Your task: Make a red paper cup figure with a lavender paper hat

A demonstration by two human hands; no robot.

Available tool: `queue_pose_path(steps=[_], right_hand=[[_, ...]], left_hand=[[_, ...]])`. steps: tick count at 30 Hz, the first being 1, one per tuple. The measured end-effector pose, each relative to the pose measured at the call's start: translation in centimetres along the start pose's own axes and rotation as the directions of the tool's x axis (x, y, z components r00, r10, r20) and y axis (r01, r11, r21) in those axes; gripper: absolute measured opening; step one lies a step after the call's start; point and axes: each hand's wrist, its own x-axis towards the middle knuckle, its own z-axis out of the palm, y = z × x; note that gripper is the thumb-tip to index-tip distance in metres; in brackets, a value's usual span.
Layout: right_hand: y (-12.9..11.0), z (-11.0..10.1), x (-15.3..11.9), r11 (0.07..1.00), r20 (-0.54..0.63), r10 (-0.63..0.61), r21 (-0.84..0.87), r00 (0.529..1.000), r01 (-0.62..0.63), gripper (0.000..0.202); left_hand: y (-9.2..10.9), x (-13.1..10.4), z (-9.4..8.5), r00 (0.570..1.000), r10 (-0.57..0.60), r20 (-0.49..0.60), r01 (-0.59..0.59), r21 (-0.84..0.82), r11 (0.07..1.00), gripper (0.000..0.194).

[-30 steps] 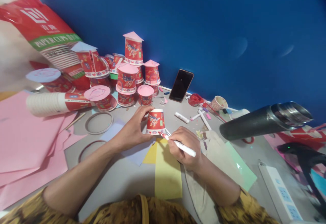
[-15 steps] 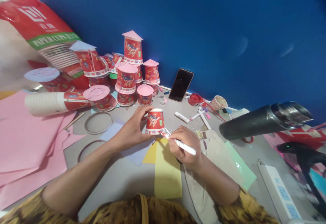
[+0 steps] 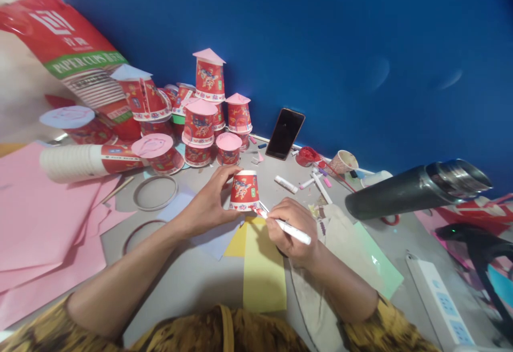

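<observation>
My left hand (image 3: 214,202) grips a red patterned paper cup (image 3: 245,190) from its left side, thumb low and fingers near the top. The cup is upside down, its white rim at the bottom. My right hand (image 3: 292,229) is closed around a white marker (image 3: 294,231) with a red tip. That tip meets the cup's lower right edge, by the rim. Beneath the hands lie a yellow paper sheet (image 3: 264,277) and a blue sheet (image 3: 218,241).
Several red cups with pink paper tops (image 3: 199,122) stand behind on the left. A phone (image 3: 285,134) leans on the blue wall. At right are a dark flask (image 3: 401,190) and a power strip (image 3: 438,298). Pink paper (image 3: 36,213) covers the left side; a tape ring (image 3: 155,193) lies near it.
My right hand and the marker have shifted very slightly to the right. The cup stays in my left hand, almost in the same place.
</observation>
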Motion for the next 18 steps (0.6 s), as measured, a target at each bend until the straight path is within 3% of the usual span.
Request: queue_pose_path(steps=[18], right_hand=[[-0.15, 0.04, -0.03, 1.000, -0.001, -0.019, 0.008, 1.000, 0.019, 0.010]], left_hand=[[0.02, -0.01, 0.06, 1.000, -0.006, 0.007, 0.006, 0.003, 1.000, 0.078]])
